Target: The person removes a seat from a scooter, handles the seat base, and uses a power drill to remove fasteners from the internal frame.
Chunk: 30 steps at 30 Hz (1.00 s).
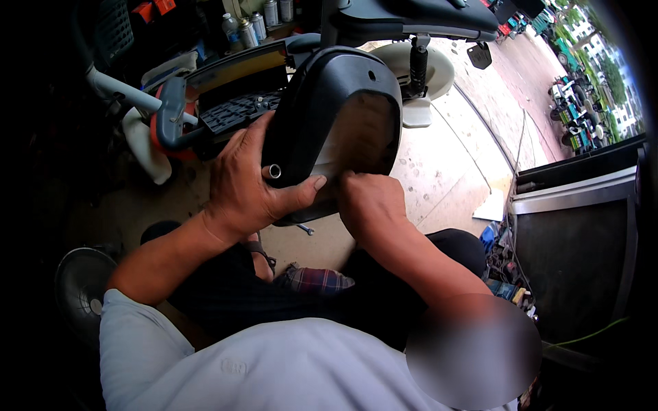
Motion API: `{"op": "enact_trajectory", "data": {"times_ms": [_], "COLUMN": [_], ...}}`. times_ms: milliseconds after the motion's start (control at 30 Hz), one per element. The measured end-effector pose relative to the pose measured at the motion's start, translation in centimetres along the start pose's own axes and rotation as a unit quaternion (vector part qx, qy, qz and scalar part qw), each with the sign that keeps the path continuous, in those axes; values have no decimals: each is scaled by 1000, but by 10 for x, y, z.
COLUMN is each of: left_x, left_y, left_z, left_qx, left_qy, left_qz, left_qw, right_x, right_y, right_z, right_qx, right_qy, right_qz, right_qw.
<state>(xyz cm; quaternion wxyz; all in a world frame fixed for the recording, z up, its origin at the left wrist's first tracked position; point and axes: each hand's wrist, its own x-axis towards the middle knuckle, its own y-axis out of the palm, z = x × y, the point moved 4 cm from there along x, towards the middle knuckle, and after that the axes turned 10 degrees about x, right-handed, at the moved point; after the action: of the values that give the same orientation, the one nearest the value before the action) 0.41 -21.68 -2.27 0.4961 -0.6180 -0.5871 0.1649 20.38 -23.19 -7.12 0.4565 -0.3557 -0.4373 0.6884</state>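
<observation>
Spotted pale floor (452, 154) lies beneath the black casing (306, 99).

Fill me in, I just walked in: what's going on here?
A person in a pale shirt is working bare-handed on a black casing. The left hand grips its left side, near a small metal tube end. The right hand is curled at its lower front; whatever it may hold is hidden. Below, what looks like a wrench lies on the floor.
</observation>
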Motion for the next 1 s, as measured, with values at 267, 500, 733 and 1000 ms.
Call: {"op": "enact_trajectory", "data": {"times_ms": [267, 500, 733, 1000], "left_x": [9, -1, -5, -6], "left_y": [2, 31, 29, 34], "left_z": [5, 46, 32, 22], "left_qx": [-93, -296, -360, -320], "left_qy": [-121, -242, -274, -276], "left_qz": [69, 120, 179, 217], "left_qw": [986, 916, 874, 880], "right_x": [12, 9, 20, 20], "right_y": [6, -33, -28, -38], "right_z": [-2, 1, -21, -1], "right_qx": [11, 536, 674, 325], "right_qy": [-41, 56, 53, -61], "right_qz": [-22, -17, -67, -222], "right_qw": [999, 842, 734, 917]}}
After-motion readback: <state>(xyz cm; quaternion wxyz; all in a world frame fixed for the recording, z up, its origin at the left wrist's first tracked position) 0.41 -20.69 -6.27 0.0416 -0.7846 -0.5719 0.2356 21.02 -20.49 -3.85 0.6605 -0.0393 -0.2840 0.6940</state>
